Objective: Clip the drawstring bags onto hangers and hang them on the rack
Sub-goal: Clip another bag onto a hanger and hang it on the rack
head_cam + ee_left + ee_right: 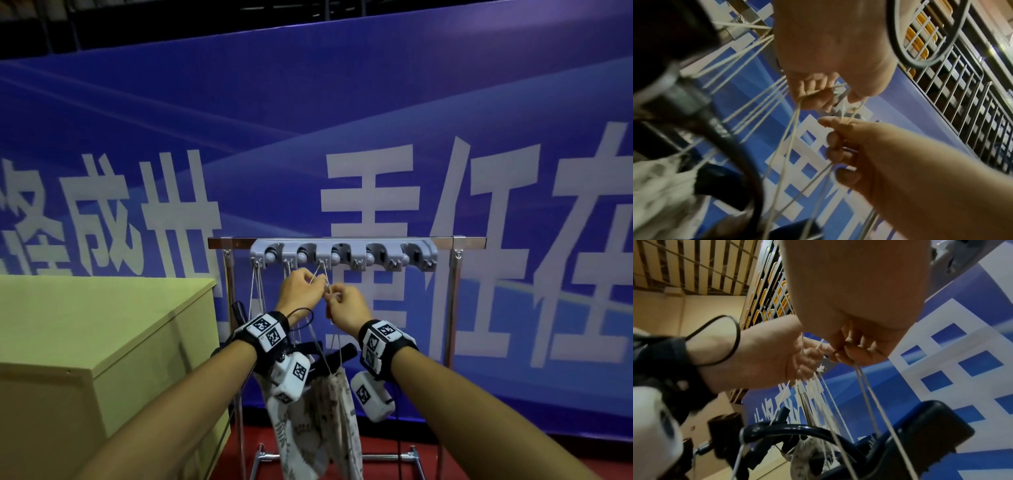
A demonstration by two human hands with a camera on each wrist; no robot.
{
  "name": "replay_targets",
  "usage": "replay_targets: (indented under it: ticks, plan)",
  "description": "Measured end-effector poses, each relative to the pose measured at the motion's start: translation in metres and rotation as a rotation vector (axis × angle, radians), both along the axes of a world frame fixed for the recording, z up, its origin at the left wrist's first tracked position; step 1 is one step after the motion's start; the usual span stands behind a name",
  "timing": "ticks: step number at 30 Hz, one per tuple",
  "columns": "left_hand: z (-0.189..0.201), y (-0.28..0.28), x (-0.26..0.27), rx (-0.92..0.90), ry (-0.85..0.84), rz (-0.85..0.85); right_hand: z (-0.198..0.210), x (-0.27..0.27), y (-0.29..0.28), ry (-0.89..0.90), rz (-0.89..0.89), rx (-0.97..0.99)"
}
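Observation:
A chrome rack (455,308) carries a grey hook strip (356,247). Just below its third hook (321,263), my left hand (301,287) and right hand (346,305) meet, each pinching the white drawstring (317,274) that runs up to that hook. Patterned cream drawstring bags (322,428) hang beneath my wrists, with black hangers (339,353) at their tops. In the left wrist view my left hand (828,91) curls round the drawstring (795,121) and the right hand (849,146) holds the strands below. The right wrist view shows my right hand (855,350) pinching the drawstring (865,386) beside the left hand (793,360).
A pale yellow-green cabinet (102,325) stands close on the left of the rack. A blue banner (411,137) with white characters fills the back. More cords (255,291) hang from the left hooks. Red floor (479,455) and the rack's base bar (387,456) lie below.

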State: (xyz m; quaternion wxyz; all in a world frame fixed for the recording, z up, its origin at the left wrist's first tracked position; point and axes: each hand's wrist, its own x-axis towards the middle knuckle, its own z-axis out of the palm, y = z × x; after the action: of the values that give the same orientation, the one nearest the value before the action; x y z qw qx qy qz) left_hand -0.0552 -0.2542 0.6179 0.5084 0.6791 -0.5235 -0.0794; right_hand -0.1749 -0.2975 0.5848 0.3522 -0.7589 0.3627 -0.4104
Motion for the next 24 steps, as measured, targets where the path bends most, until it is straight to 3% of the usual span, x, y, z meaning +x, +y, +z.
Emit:
replay_targets:
  ticks: [4, 13, 17, 21, 24]
  plan:
    - [0.033, -0.003, -0.010, 0.005, 0.205, -0.070, 0.011, -0.001, 0.000, -0.065, 0.046, -0.056]
    - [0.069, -0.017, -0.001, 0.022, 0.459, -0.051, 0.051, 0.002, -0.024, -0.282, 0.154, 0.156]
    - [0.065, -0.022, 0.002, 0.043, 0.423, -0.002, 0.050, 0.009, -0.027, -0.255, 0.089, 0.278]
    - [0.051, -0.027, 0.004, 0.012, 0.164, 0.071, 0.034, 0.003, -0.025, -0.179, 0.016, 0.482]
    - [0.029, -0.027, 0.007, 0.031, 0.094, 0.031, 0.018, -0.003, -0.019, -0.092, 0.029, 0.487]
